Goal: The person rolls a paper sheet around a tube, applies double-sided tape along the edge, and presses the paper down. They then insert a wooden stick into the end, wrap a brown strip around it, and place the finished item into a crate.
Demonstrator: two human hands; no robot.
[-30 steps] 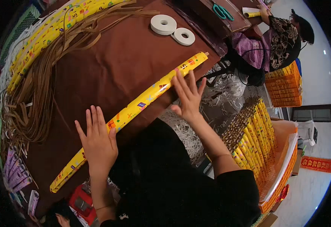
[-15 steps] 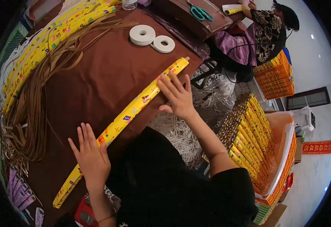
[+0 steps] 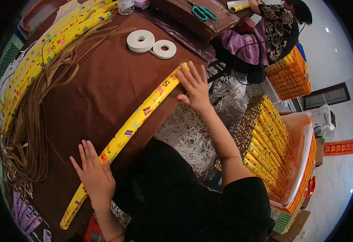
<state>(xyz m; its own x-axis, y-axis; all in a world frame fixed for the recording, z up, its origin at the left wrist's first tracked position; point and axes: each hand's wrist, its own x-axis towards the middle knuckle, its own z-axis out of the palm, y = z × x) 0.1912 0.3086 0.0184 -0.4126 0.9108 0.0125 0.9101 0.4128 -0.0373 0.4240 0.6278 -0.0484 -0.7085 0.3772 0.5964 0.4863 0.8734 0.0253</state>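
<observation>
A long roll of yellow printed wrapping film (image 3: 136, 118) lies diagonally on the brown cloth-covered table (image 3: 100, 88). Across its lower part rests my left hand (image 3: 93, 173), palm down with fingers stretched out. My right hand (image 3: 194, 88) lies flat over the roll's upper end, fingers spread, and covers part of it. Neither hand is wrapped around the roll. Two rolls of white tape (image 3: 141, 41) sit beyond the roll, near the table's far side. Brown flat strips (image 3: 31, 125) lie in a bundle to the left.
More yellow printed sheets (image 3: 59, 46) lie along the left edge. Teal scissors (image 3: 204, 12) rest on a brown box. An orange crate (image 3: 301, 177) at right holds many yellow tubes (image 3: 267, 141). White paper strips (image 3: 188, 137) lie below the table edge. A co-worker (image 3: 279, 34) sits at upper right.
My right hand has slid toward the roll's upper end, covering its tip. My left hand stays on the lower part. The roll appears slightly turned, showing different print; the view has shifted a little.
</observation>
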